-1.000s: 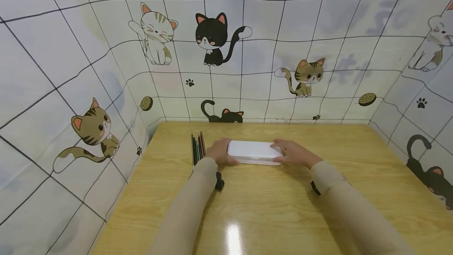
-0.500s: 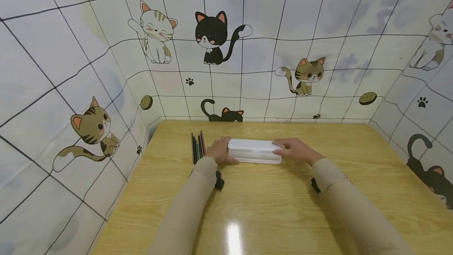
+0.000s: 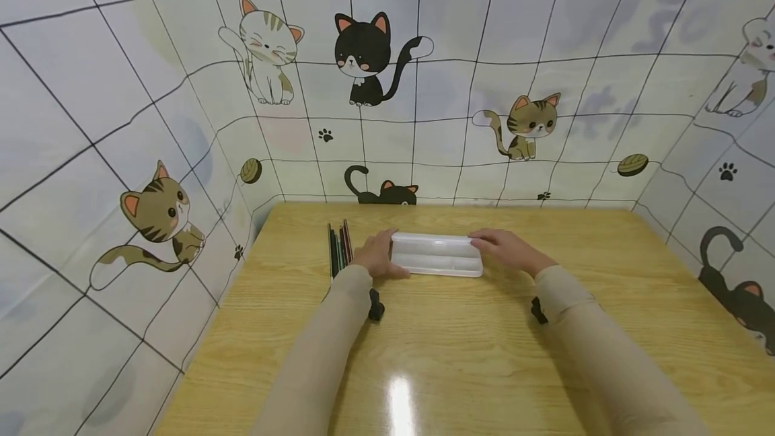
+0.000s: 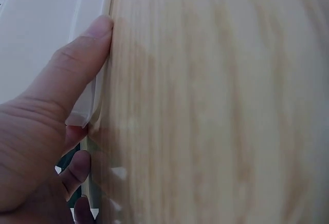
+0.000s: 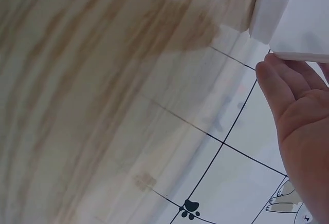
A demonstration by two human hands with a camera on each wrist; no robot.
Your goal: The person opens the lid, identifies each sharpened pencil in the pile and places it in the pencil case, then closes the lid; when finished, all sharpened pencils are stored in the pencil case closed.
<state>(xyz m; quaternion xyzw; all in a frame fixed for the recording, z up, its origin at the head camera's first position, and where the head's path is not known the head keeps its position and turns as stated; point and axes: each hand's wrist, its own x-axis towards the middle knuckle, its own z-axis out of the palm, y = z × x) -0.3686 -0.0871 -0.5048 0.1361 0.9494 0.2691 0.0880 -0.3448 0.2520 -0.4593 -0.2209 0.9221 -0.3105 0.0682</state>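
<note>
A white plastic pencil case (image 3: 434,262) lies on the wooden table with its lid (image 3: 431,239) raised along the far side. Its visible inside is pale, with a small divider towards the right. My left hand (image 3: 374,258) holds the left end; in the left wrist view the thumb (image 4: 77,62) lies along the near rim and other fingers show below the case corner. My right hand (image 3: 510,249) pinches the lid at its right end. In the right wrist view its fingertips meet the lid's thin edge (image 5: 300,57), apart from the case body (image 5: 272,8).
Several dark coloured pencils (image 3: 340,251) lie side by side just left of my left hand, partly hidden by the wrist. Cat-printed cloth walls (image 3: 442,120) enclose the table (image 3: 460,355) at the back and both sides.
My right hand has lifted the lid up and back, so the case has gone from closed to open. The left hand has stayed on the left end.
</note>
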